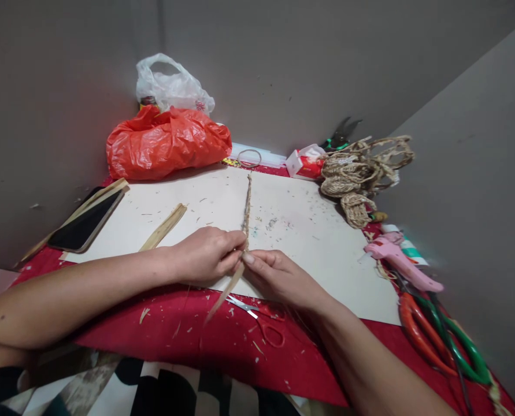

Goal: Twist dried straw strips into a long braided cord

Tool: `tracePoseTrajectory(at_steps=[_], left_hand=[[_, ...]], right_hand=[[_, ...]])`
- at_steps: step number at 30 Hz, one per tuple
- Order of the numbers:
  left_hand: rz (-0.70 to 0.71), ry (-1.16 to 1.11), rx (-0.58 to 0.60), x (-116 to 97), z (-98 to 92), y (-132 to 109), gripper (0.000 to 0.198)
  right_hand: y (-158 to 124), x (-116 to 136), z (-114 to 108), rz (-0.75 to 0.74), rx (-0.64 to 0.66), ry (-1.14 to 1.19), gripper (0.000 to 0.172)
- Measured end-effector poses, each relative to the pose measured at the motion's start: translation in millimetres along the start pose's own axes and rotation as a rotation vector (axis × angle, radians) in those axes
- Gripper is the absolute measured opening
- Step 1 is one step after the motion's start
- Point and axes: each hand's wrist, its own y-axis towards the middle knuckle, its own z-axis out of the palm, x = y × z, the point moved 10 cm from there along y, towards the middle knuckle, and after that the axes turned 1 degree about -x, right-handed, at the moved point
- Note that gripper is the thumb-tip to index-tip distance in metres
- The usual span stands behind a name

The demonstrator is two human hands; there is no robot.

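A thin braid of dried plant fibre [247, 208] runs away from me over a white board [292, 219]. My left hand [211, 253] pinches it near its close end, thumb and fingers pressed together. Right against it, my right hand [274, 271] is closed on the same spot, its thumb tip touching the strands. A loose flat strand [226, 292] hangs from between the hands toward me. Below them, scissors with red handles [259, 318] lie on the red cloth [170, 323]. Another dried strip [166, 225] rests on the board, left of my left hand.
A phone [88, 219] lies at the left over long dried strips. Behind stand an orange plastic bag [166, 144] and a white one [170, 84]. Coiled braids [352, 170] sit back right. A pink glue gun [402, 263] and large red-and-green handles [428, 335] line the right edge.
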Motion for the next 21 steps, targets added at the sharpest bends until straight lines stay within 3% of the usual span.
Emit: tracePoseTrajectory(at_steps=[3,6,13,21], left_hand=[[-0.011,-0.016,-0.016,1.7,0.5,-0.7,0.016],[-0.049,-0.117,-0.027,5.1,0.3,0.3,0.014],[-0.171,-0.312,-0.064,7.9,-1.8,-1.5,0.012],[-0.259,-0.227,-0.058,9.0,5.2,-7.5,0.011]], right_hand=[[-2.0,16.0,-7.5,-0.098,-0.107,-0.199,0.036],[-3.3,17.1,-9.7,-0.087,-0.136,-0.234,0.037],[-3.4,-4.1,1.5,0.108,-0.113,0.224,0.033],[-5.9,-11.8,21.0,0.226,-0.068,0.567,0.027]])
